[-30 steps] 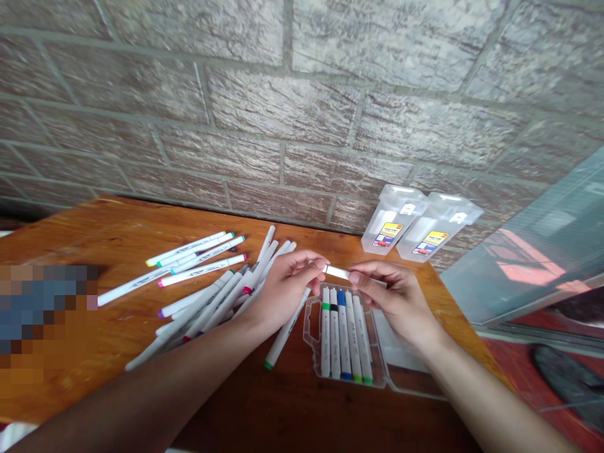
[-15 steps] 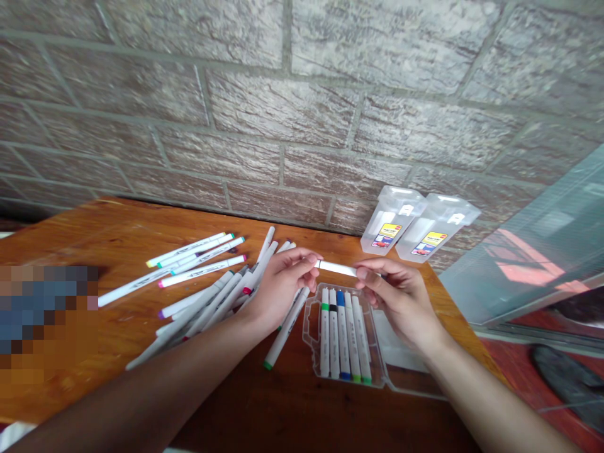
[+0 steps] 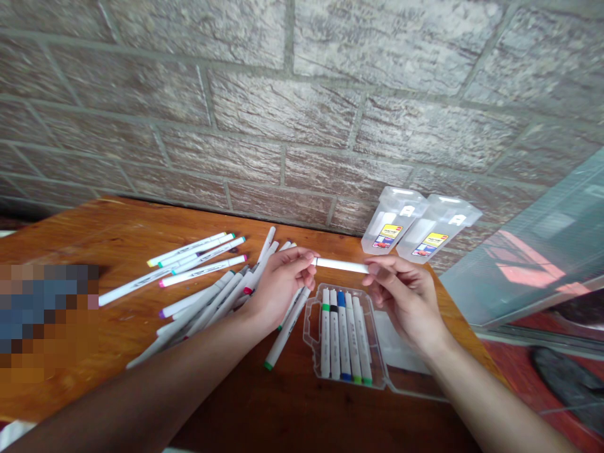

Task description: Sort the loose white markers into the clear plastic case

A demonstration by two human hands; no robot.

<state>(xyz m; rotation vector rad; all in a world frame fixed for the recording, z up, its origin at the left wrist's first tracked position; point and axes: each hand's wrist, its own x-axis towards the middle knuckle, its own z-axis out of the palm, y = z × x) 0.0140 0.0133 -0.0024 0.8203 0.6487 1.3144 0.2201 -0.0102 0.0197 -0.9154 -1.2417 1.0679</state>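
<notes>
Two hands, my left hand [image 3: 278, 284] and right hand [image 3: 413, 296], grasp one marker [image 3: 342, 265] near opposite ends with their fingers [image 3: 302, 262], beyond the case [image 3: 374, 345], probably for steadiness.

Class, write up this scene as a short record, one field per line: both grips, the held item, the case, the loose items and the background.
Left grip: pinching one end of the held marker
Right grip: fingers toward its other end
Held item: white marker, raised above the case
Case: clear, open, five markers inside
Loose markers: scattered on the wooden table
Background: two clear containers, block-patterned wall
</notes>
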